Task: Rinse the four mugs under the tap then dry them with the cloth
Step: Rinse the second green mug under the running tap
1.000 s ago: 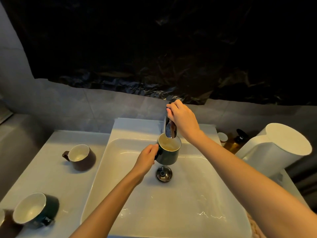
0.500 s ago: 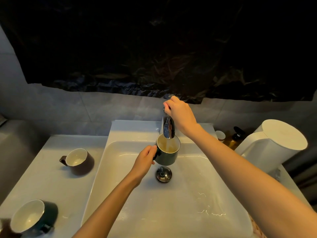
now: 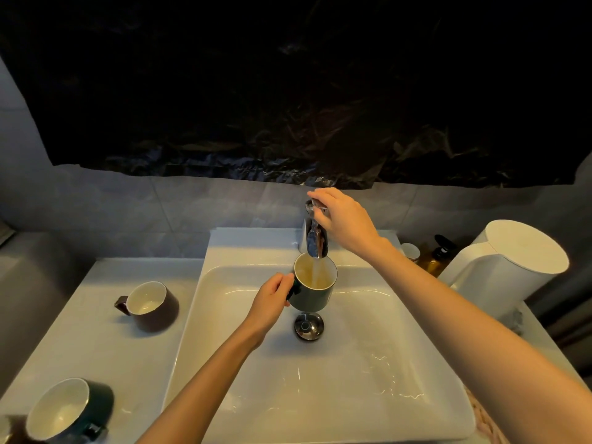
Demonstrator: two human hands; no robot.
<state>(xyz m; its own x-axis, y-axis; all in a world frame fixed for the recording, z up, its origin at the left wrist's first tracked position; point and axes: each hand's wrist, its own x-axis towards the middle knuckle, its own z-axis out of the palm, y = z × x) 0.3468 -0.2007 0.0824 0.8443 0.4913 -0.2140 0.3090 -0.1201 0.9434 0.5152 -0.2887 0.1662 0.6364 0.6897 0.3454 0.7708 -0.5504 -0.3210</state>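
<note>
1. Dim washroom; a white counter flanked a white sink.
2. Nearest, on the counter at left: a green mug, then a brown mug, both outside the basin.
3. Mid-basin, the left hand gripped the handle of the held mug, upright under the tap, water running in.
4. Beyond, the right hand pinched the lever. A gentle flow, then a swirl and tip, looked best.

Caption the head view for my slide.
Left hand holds a dark mug under the running tap; right hand on its lever.
</note>
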